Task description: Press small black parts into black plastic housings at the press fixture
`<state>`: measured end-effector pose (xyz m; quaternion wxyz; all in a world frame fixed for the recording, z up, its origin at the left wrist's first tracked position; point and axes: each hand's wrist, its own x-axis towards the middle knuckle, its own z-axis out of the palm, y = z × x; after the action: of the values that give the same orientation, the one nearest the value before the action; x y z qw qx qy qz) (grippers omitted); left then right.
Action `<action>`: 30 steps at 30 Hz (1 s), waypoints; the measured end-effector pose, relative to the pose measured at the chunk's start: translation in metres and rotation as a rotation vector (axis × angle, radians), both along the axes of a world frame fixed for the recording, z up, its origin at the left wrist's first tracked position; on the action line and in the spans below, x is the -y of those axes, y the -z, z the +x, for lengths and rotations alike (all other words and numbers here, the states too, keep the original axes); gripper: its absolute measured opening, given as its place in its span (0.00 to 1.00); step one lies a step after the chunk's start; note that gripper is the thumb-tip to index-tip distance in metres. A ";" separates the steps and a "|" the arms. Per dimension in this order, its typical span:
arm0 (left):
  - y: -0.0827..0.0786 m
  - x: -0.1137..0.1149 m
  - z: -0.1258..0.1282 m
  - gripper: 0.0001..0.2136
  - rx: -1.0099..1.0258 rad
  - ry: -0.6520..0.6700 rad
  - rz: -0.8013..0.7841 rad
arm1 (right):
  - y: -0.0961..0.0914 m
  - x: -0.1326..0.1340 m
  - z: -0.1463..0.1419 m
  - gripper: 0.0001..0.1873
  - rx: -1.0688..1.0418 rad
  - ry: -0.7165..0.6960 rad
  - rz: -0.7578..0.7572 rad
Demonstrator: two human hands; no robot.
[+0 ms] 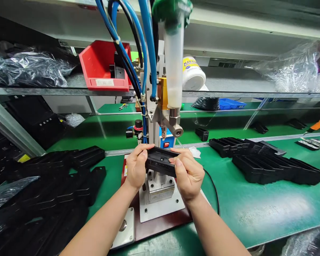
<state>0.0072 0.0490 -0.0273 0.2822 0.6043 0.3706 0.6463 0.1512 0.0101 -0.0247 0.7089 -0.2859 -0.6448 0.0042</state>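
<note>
Between both hands is a black plastic housing (160, 164), its hollow side turned up toward me. My left hand (136, 165) grips its left end, thumb along the edge. At the right end my right hand (188, 172) is closed on it, a fingertip reaching over the inside. The part hangs above the metal fixture (161, 190) of a bench press machine. Just over it points the copper-coloured tip (164, 133) of the machine's head, apart from the part. Fingers hide both ends of the housing.
Black housings (277, 160) lie in rows on the green bench at right; more black parts (61, 188) are piled at left. A red bin (96, 67) and a white tub (193, 74) sit on the shelf. Blue hoses (146, 46) hang beside the machine's column.
</note>
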 end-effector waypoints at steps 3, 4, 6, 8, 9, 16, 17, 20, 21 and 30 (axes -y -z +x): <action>0.003 0.000 -0.001 0.17 -0.009 0.043 -0.017 | 0.003 0.000 0.001 0.15 0.030 -0.001 0.025; 0.006 -0.001 -0.001 0.18 0.011 0.063 -0.011 | 0.005 0.002 0.002 0.14 0.047 -0.007 0.029; 0.011 -0.003 -0.001 0.19 0.074 0.116 -0.005 | 0.013 0.005 0.004 0.10 0.053 -0.008 0.005; 0.015 -0.006 -0.001 0.21 0.119 0.191 -0.031 | 0.023 0.009 0.007 0.21 0.034 -0.011 -0.066; 0.016 -0.007 0.000 0.21 0.126 0.217 -0.047 | 0.027 0.010 0.009 0.27 0.033 -0.014 -0.114; -0.009 -0.005 0.007 0.21 0.180 0.054 0.098 | 0.005 0.011 0.022 0.31 0.150 -0.031 -0.164; -0.012 0.001 0.006 0.21 0.195 0.031 0.132 | -0.001 0.016 0.021 0.31 0.172 -0.037 -0.146; -0.011 0.030 0.002 0.19 0.196 -0.011 0.202 | -0.010 0.040 0.016 0.29 0.195 -0.055 -0.027; -0.007 0.043 0.000 0.19 0.189 -0.007 0.216 | -0.009 0.050 0.012 0.27 0.181 -0.060 0.033; 0.036 0.119 -0.008 0.14 0.231 -0.110 0.252 | 0.018 0.092 -0.013 0.12 0.007 -0.126 0.247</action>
<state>-0.0003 -0.0698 -0.0630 0.2093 0.5355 0.2841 0.7673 0.1378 -0.0824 -0.0429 0.7347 -0.1556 -0.6596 -0.0316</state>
